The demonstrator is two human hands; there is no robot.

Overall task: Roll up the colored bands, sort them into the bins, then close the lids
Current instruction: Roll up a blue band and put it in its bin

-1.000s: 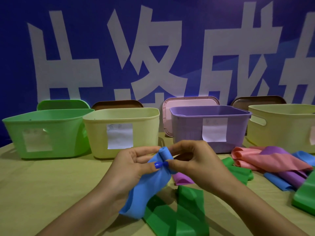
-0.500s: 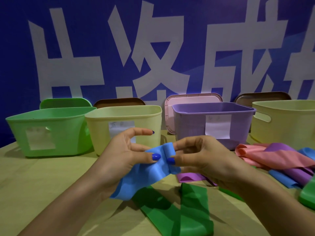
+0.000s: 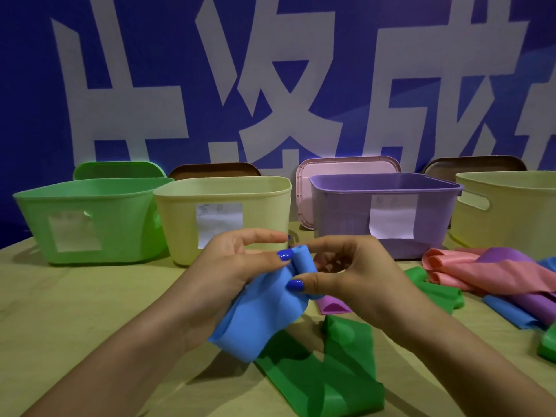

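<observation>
Bench (image 3: pixel 60 311), open bins behind: my left hand (image 3: pixel 237 266) and right hand (image 3: pixel 355 272) pinch the blue band (image 3: pixel 261 314), its roll now tighter than a moment ago; rolling barely begun.

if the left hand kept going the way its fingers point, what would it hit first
Probably the right hand: the left hand points rightward across the blue band both hold, and the right hand's fingertips sit just beyond, though depth is unclear.
</observation>
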